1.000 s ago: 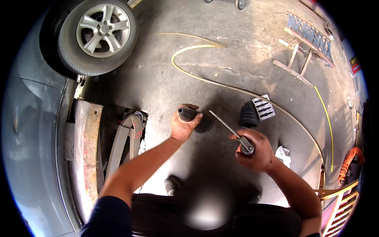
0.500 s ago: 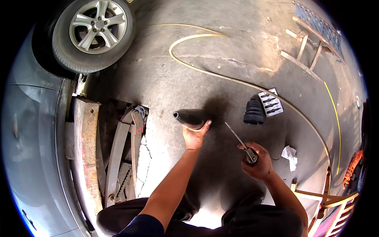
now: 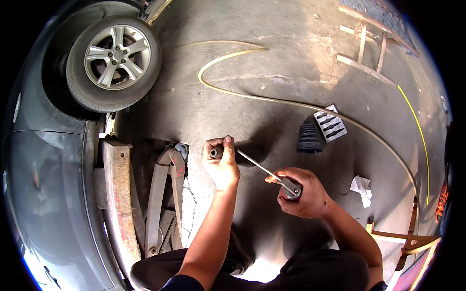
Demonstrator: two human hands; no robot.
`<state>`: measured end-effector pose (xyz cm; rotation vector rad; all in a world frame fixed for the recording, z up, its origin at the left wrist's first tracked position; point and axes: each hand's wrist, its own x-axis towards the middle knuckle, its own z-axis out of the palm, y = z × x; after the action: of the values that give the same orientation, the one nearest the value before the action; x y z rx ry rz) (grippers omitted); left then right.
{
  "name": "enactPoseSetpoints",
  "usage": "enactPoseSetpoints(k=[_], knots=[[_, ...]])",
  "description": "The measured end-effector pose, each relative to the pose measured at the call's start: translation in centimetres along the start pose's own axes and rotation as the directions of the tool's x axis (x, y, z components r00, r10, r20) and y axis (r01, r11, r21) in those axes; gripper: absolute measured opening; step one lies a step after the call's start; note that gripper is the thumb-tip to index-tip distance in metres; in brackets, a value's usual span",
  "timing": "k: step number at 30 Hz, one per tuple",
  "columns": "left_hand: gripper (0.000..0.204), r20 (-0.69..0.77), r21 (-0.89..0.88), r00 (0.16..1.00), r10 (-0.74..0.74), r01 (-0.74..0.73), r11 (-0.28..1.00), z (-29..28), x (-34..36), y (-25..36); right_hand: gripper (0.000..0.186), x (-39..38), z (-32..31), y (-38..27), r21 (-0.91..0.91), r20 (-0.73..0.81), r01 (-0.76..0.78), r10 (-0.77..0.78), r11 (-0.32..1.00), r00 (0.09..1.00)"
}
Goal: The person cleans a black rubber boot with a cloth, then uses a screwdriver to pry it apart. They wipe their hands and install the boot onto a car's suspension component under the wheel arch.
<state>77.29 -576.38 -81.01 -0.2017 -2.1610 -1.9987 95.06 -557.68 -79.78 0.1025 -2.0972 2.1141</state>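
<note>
Two things fill your hands: your left hand point(image 3: 221, 162) wraps a dark, tapered, hollow-ended piece point(image 3: 249, 150) above the grey concrete floor point(image 3: 286, 68), and your right hand point(image 3: 308, 196) clasps a silver metal tool point(image 3: 291, 188) with a long thin rod point(image 3: 259, 166). That tip lies near your left thumb point(image 3: 228, 147); a wrist slip could jab it, or a loosened grip drop the piece.
</note>
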Motion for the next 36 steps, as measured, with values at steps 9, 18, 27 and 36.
enactPoseSetpoints(k=[9,18,27,36], knots=[[0.062,0.493,0.223,0.818,-0.297,0.211,0.952,-2.9,2.0,-2.9,0.045,-0.1,-2.1,1.2,0.323,0.029,-0.214,0.216,0.922,0.976],[0.062,0.236,0.203,0.898,-0.371,0.327,0.923,-0.2,-5.3,-13.3,0.041,-2.3,-3.5,1.7,0.324,-0.073,-0.233,0.27,0.917,0.96],[0.092,0.239,0.676,0.937,-0.255,0.029,0.737,-4.1,-5.0,-11.8,0.046,-2.8,-4.5,1.3,0.282,-0.076,-0.237,0.268,0.93,0.961],[0.049,0.021,0.175,0.998,-0.059,0.054,0.983,0.6,-1.4,-1.7,0.045,-0.3,-3.1,0.9,0.219,0.01,-0.166,0.168,0.962,0.986]])
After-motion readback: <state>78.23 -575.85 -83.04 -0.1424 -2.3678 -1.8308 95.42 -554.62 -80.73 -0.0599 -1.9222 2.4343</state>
